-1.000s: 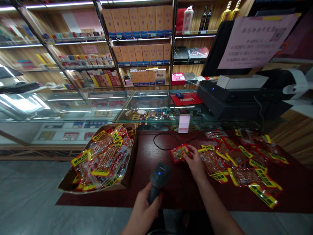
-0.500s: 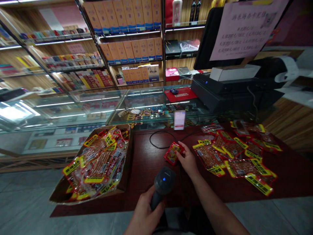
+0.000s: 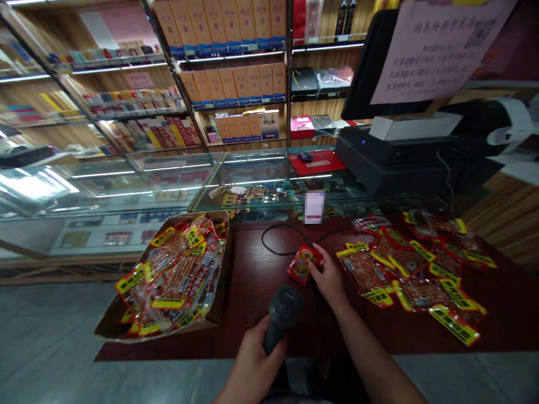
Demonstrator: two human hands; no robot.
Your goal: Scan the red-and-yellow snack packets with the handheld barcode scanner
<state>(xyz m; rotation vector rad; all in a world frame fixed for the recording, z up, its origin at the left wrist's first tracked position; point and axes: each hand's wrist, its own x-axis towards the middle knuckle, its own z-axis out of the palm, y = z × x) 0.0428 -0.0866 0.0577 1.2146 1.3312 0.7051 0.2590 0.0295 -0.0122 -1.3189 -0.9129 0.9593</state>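
My left hand (image 3: 257, 354) is wrapped round the handle of a dark barcode scanner (image 3: 286, 307), its head raised over the table's front part. Just beyond it, my right hand (image 3: 329, 275) pinches the right side of a small red snack packet (image 3: 302, 264). To the right of that hand lie several loose packs of brown snack sticks (image 3: 365, 271) with yellow and red ends. An open cardboard box (image 3: 225, 264) on the left is heaped with similar snack packs (image 3: 177, 275).
The dark red wooden table (image 3: 248, 280) carries a looped black cable (image 3: 269, 249). Behind it runs a glass display counter (image 3: 252, 168) with a red mouse pad (image 3: 326, 164) and a cash register terminal (image 3: 379, 151). Shelves of boxes (image 3: 236, 84) stand farther back.
The whole view has shifted slightly, so things sit a little farther right. The scanner's blue light no longer shows. Both hands keep hold of the same things.
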